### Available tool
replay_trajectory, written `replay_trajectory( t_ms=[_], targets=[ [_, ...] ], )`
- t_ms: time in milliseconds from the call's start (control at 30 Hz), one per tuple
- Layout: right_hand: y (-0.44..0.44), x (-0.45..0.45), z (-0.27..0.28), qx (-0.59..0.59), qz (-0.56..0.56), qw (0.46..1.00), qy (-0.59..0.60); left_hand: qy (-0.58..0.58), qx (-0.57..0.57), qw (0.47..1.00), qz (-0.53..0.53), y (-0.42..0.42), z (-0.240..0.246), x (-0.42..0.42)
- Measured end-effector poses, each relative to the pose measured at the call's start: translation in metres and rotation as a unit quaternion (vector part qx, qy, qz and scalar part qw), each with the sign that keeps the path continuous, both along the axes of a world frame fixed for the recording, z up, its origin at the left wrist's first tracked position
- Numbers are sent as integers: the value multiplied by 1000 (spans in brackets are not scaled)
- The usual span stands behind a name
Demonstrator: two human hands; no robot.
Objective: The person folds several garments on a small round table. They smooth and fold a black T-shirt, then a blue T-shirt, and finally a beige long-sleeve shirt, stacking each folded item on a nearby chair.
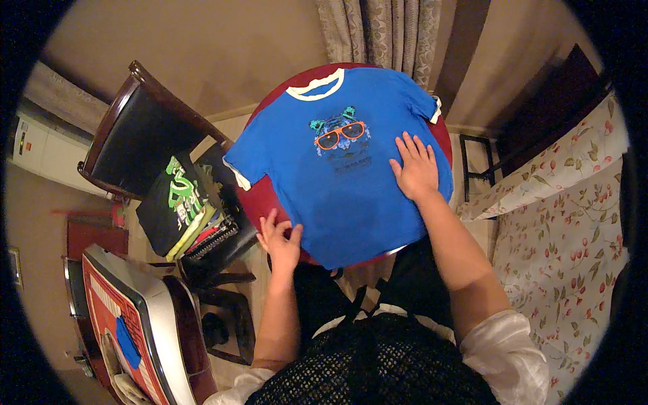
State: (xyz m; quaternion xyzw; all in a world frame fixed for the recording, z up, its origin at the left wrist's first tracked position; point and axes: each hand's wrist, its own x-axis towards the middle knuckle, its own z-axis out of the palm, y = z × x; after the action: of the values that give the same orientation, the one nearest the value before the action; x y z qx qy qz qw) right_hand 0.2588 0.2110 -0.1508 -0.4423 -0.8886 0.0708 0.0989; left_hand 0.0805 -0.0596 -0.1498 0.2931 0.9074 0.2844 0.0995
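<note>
A blue T-shirt (324, 197) with white neck and sleeve trim lies spread face up over a round red table (255, 200). Its front bears a printed animal head in orange sunglasses (340, 135). The neckline points away from me, and the hem reaches the table's near edge. My right hand (417, 169) rests flat on the right side of the shirt, fingers spread. At the shirt's lower left edge is my left hand (279, 240), its fingers apart and curved; whether its thumb touches the cloth I cannot tell.
On the left, a dark wooden chair (147, 126) with black padding holds a stack of folded clothes (179, 207). Nearer on that side stands a table with a red patterned top (101, 304). Cherry-print fabric (557, 253) hangs at right; patterned curtains (385, 30) hang behind the round table.
</note>
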Motion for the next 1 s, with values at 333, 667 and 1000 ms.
replay_trajectory(
  t_ms=[333,667,1000],
  targets=[
    [5,-2,-2,6,-5,1000,-12,-520,368,759,133,-2,28,19],
    [6,-3,-2,9,-2,1000,-13,-508,60,859,-34,-54,26,23],
    [-20,11,10,-14,19,1000,9,-494,116,861,28,-89,8,-7]
  ],
)
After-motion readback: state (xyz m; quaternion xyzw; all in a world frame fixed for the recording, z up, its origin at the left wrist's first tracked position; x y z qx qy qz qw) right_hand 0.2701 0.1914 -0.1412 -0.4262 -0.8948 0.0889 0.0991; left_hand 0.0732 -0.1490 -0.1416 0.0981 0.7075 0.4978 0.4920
